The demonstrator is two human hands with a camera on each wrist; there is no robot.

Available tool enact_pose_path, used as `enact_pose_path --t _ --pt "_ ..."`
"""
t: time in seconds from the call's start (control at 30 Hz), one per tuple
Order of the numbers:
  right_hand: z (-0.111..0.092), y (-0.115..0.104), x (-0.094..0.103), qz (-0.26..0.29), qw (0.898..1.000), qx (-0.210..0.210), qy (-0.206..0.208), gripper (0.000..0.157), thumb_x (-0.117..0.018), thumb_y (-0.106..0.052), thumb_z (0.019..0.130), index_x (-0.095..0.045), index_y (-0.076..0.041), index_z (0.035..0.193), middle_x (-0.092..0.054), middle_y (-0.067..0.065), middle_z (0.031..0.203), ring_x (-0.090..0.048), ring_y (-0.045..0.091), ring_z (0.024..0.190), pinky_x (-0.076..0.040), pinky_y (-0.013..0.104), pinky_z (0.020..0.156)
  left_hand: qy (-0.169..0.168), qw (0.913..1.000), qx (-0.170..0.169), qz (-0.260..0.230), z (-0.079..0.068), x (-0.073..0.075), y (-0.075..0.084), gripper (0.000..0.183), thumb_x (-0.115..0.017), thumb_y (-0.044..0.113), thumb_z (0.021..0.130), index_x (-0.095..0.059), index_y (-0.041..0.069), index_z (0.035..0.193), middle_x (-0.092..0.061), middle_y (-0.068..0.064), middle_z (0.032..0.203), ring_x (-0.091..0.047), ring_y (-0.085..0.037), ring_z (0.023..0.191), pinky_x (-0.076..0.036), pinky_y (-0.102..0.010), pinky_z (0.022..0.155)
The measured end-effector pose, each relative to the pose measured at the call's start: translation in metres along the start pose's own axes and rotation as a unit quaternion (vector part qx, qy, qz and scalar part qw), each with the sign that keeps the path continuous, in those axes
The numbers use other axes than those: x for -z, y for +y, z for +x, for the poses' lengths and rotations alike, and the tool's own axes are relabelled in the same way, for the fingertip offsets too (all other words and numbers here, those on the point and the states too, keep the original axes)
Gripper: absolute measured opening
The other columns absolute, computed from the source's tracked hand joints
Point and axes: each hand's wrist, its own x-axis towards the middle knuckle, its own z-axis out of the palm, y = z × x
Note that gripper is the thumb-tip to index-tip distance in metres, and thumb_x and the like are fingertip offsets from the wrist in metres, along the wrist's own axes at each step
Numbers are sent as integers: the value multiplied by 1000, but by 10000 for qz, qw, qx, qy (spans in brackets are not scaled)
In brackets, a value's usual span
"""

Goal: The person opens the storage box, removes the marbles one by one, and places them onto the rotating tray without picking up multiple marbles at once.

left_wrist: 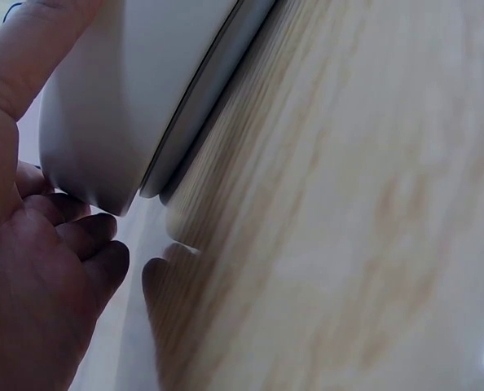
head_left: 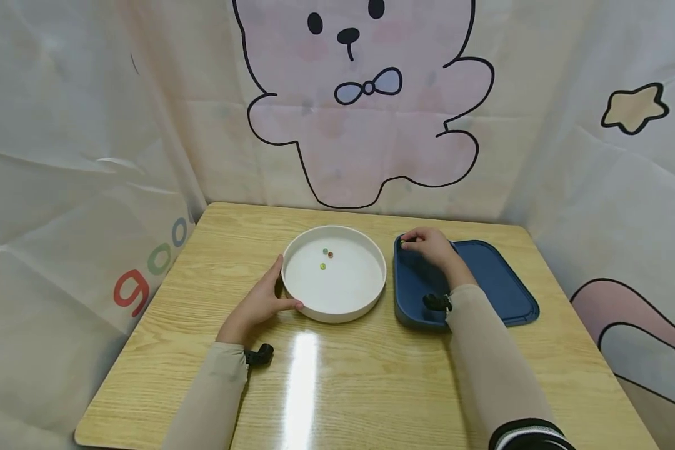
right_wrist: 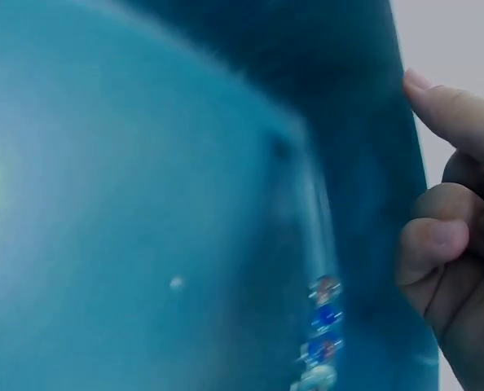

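Observation:
A round white dish (head_left: pixel 334 294) stands on the table, with three small marbles (head_left: pixel 330 255) lying loose in it. My left hand (head_left: pixel 260 304) holds the dish at its left side, thumb toward the front and fingers along the wall; in the left wrist view its fingertips (left_wrist: pixel 103 244) curl by the dish's lower edge. Over the far left corner of a blue box (head_left: pixel 413 284) is my right hand (head_left: pixel 432 248), pinching a tiny yellowish marble (head_left: pixel 402 242) that is mostly covered by the fingers. The right wrist view shows several glass marbles (right_wrist: pixel 325 316) lined along the box's inner edge.
A flat blue lid (head_left: pixel 500 281) lies right of the box, partly behind my right forearm. The wooden table (head_left: pixel 360 387) has a bright reflection in front of the dish. Printed curtains (head_left: pixel 365 150) hang behind and beside it.

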Motion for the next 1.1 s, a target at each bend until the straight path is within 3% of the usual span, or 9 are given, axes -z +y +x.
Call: enact_pose_path --t 0.17,0.57,0.7,0.97,1.1 --pt "-8 -15 4 -36 9998 154 121 30 -74 -36 96 -74 -13 116 -46 -1 71 -43 21 68 -40 35 66 -2 10000 -4 -33 0 -1 0 136 -90 49 74 4 14 166 -2 -5 173 -6 -29 159 -14 -57 126" --pt "-23 -60 5 241 9969 602 441 30 -76 -35 95 -75 -15 117 -36 -2 62 -34 18 53 -32 31 50 -36 10000 -81 -15 3 -1 -2 139 -89 55 70 7 25 165 -1 -2 173 -3 -26 159 -12 -56 127" --pt "-24 -78 1 307 9958 775 382 25 -76 -26 95 -75 -13 116 -36 -1 60 -32 17 51 -29 30 47 -36 9999 -123 -49 3 0 -1 139 -89 55 69 7 24 165 -1 -3 173 -4 -28 159 -12 -57 126" --pt "-21 -103 -15 350 9945 934 325 32 -78 -36 93 -76 -13 116 -35 -1 60 -30 16 50 -28 29 45 -48 9999 -102 -48 2 0 0 138 -90 52 71 8 25 165 -1 -3 173 -3 -27 159 -12 -56 127" --pt "-18 -113 -26 443 9932 1052 228 28 -78 -33 94 -77 -15 114 -37 0 61 -30 17 51 -27 29 45 -23 9999 -99 -51 2 0 0 139 -90 53 70 7 23 166 -1 -4 173 -3 -28 159 -11 -57 127"
